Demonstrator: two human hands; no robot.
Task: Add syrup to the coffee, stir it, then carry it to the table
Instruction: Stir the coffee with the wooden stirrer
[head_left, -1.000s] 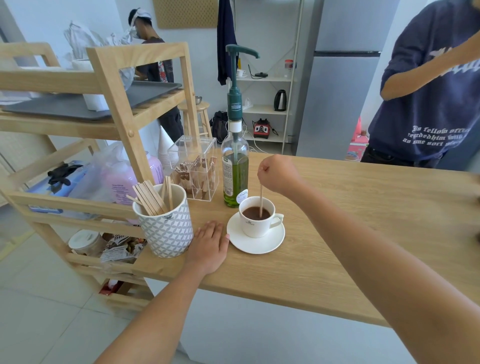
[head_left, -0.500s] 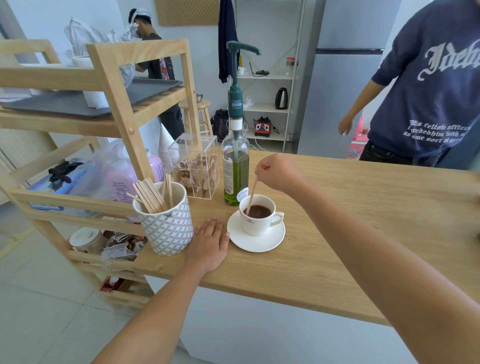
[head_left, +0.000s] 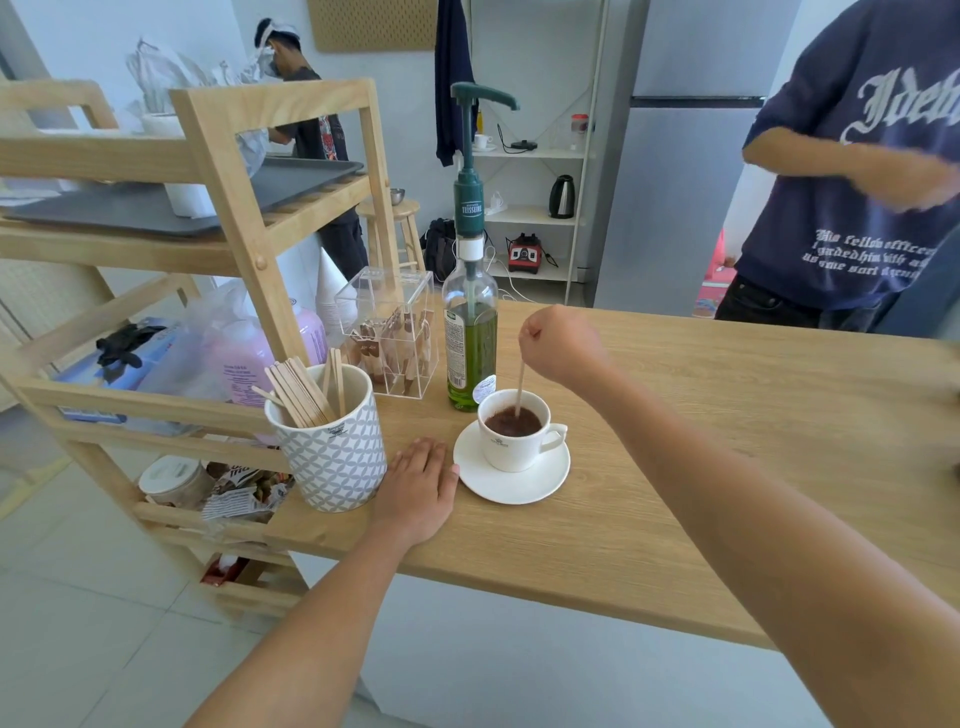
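Head view: right hand is pinching a wooden stir stick between closed fingers, its lower end dipping into the coffee cup directly below. Cup is sitting on a saucer. Left hand is lying flat, fingers together, fingertips just beside the saucer. Syrup bottle is standing just beyond the cup.

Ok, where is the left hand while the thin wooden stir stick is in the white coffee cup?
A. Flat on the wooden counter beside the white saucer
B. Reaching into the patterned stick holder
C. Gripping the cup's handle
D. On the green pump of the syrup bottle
A: the left hand lies palm-down on the wooden counter, just left of the white saucer, between it and the patterned holder.
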